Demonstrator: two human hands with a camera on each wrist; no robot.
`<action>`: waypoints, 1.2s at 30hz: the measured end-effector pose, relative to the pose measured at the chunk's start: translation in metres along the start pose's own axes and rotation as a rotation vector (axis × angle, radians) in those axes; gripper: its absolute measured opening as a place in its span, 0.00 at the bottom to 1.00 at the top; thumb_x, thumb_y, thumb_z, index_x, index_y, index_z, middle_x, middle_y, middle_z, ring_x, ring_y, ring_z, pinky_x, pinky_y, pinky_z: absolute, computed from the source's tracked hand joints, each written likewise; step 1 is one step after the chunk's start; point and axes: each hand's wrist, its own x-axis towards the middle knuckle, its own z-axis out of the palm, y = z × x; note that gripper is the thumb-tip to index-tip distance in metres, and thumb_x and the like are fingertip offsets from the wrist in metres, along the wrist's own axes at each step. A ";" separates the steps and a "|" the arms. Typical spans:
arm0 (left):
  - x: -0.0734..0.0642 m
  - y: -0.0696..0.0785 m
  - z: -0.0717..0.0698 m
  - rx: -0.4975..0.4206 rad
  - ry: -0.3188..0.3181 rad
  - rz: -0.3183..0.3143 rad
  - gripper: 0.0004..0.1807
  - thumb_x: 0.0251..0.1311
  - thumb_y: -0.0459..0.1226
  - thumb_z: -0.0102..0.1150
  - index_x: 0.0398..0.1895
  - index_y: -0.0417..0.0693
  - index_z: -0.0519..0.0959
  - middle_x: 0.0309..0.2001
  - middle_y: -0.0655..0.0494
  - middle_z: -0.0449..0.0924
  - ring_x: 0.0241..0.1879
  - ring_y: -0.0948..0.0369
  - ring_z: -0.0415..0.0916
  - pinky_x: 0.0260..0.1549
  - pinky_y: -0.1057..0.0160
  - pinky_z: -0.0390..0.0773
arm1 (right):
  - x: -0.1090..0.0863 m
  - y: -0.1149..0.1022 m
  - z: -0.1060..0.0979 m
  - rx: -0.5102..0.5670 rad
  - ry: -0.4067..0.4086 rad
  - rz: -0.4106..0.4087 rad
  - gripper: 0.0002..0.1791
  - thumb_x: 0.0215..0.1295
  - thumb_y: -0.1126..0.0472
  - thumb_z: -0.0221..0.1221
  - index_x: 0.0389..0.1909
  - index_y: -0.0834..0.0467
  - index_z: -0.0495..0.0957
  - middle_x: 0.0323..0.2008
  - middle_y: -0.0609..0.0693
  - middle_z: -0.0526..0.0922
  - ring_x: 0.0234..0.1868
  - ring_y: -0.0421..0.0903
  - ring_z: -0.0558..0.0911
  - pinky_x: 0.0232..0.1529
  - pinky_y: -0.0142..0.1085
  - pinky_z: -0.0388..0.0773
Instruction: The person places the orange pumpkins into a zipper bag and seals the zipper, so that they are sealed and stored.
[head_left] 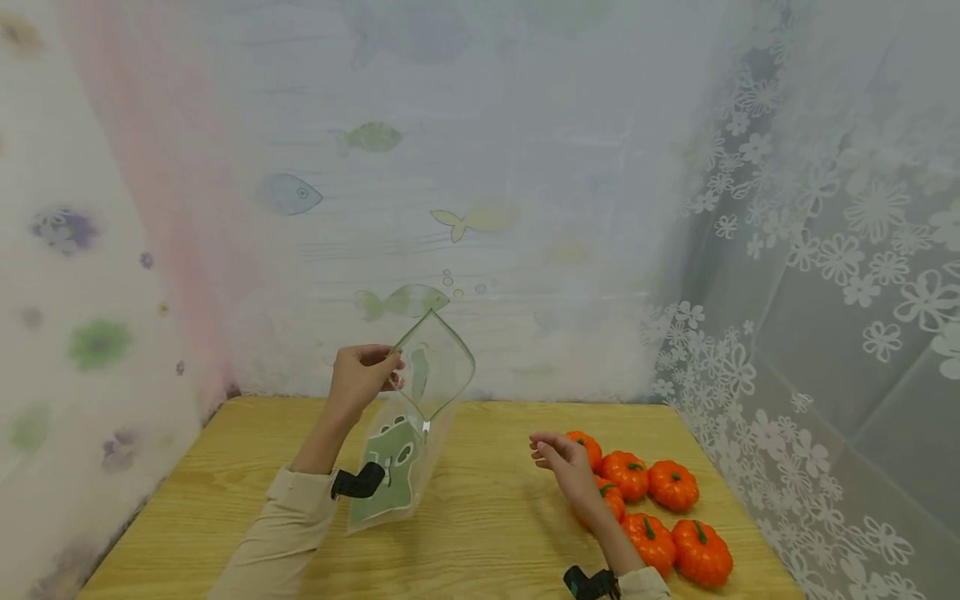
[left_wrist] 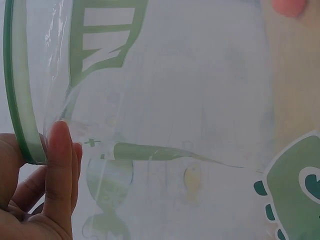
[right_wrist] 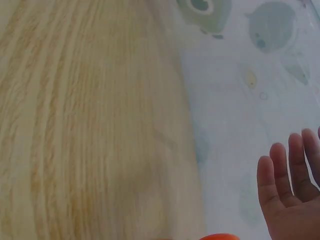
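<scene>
My left hand (head_left: pixel 365 379) pinches the rim of a clear plastic zip bag (head_left: pixel 390 479) and holds it up over the table. The bag's mouth gapes in a diamond shape, with a green edge and a small white slider at its lower corner. A green cartoon figure is printed on the front. In the left wrist view, thumb and fingers (left_wrist: pixel 59 170) grip the green-edged rim. My right hand (head_left: pixel 566 462) hovers with relaxed fingers and nothing held, beside several orange toy pumpkins (head_left: pixel 672 486). Its forearm hides part of them.
The wooden table (head_left: pixel 480 533) ends against a pale curtain (head_left: pixel 570 333) printed with fish. A flower-patterned sheet (head_left: pixel 817 333) hangs along the right side. More pale cloth (head_left: pixel 97 283) covers the left. Pumpkins occupy the table's right side.
</scene>
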 end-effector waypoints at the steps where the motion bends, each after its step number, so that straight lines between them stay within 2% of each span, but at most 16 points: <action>1: 0.000 -0.001 0.000 0.001 -0.002 0.002 0.17 0.72 0.33 0.59 0.54 0.25 0.79 0.34 0.45 0.85 0.23 0.66 0.80 0.30 0.68 0.86 | -0.002 0.003 -0.001 -0.009 0.002 -0.001 0.13 0.78 0.63 0.55 0.53 0.67 0.81 0.47 0.55 0.84 0.43 0.41 0.84 0.48 0.34 0.85; 9: -0.001 -0.005 0.003 -0.002 -0.008 0.008 0.17 0.71 0.32 0.59 0.55 0.25 0.79 0.35 0.42 0.85 0.23 0.66 0.81 0.30 0.67 0.86 | -0.019 0.012 -0.012 -0.124 0.067 -0.088 0.10 0.71 0.66 0.62 0.50 0.61 0.84 0.47 0.56 0.85 0.47 0.43 0.84 0.48 0.30 0.82; 13: -0.002 -0.004 0.004 -0.012 -0.003 0.004 0.17 0.71 0.32 0.59 0.55 0.24 0.78 0.34 0.43 0.86 0.22 0.66 0.80 0.29 0.67 0.86 | -0.023 0.013 -0.023 -0.145 0.080 -0.108 0.10 0.71 0.67 0.62 0.51 0.63 0.83 0.47 0.58 0.85 0.46 0.42 0.83 0.47 0.30 0.82; 20: -0.005 -0.001 0.005 -0.020 -0.005 -0.005 0.17 0.71 0.31 0.59 0.55 0.23 0.78 0.33 0.46 0.86 0.22 0.66 0.80 0.29 0.68 0.86 | -0.028 0.003 -0.045 -0.168 0.083 -0.006 0.15 0.71 0.65 0.63 0.55 0.67 0.80 0.53 0.63 0.82 0.48 0.38 0.80 0.47 0.28 0.81; 25: -0.005 0.002 0.007 0.003 -0.002 -0.005 0.17 0.71 0.31 0.59 0.55 0.23 0.78 0.36 0.41 0.86 0.22 0.66 0.80 0.30 0.69 0.86 | -0.034 -0.006 -0.061 -0.224 0.046 0.048 0.20 0.70 0.65 0.63 0.60 0.66 0.77 0.59 0.63 0.79 0.54 0.49 0.80 0.50 0.28 0.81; 30: -0.006 0.002 0.007 0.004 -0.008 -0.001 0.18 0.71 0.32 0.59 0.55 0.23 0.78 0.37 0.39 0.85 0.22 0.66 0.80 0.30 0.70 0.85 | -0.040 -0.017 -0.076 -0.266 -0.051 0.117 0.25 0.70 0.62 0.65 0.65 0.62 0.75 0.65 0.60 0.74 0.64 0.63 0.73 0.57 0.37 0.81; 34: -0.006 0.002 0.007 -0.003 -0.022 0.004 0.17 0.71 0.32 0.60 0.55 0.24 0.79 0.36 0.41 0.85 0.22 0.66 0.80 0.30 0.70 0.85 | -0.044 -0.025 -0.088 -0.374 -0.105 0.110 0.26 0.69 0.58 0.66 0.66 0.59 0.75 0.67 0.59 0.72 0.68 0.65 0.70 0.61 0.51 0.79; 36: -0.006 0.002 0.007 -0.004 -0.023 0.007 0.17 0.71 0.32 0.60 0.54 0.24 0.79 0.36 0.42 0.85 0.22 0.66 0.80 0.30 0.70 0.85 | -0.046 -0.028 -0.094 -0.440 -0.131 0.111 0.27 0.68 0.57 0.67 0.66 0.59 0.75 0.67 0.61 0.72 0.68 0.66 0.71 0.61 0.54 0.78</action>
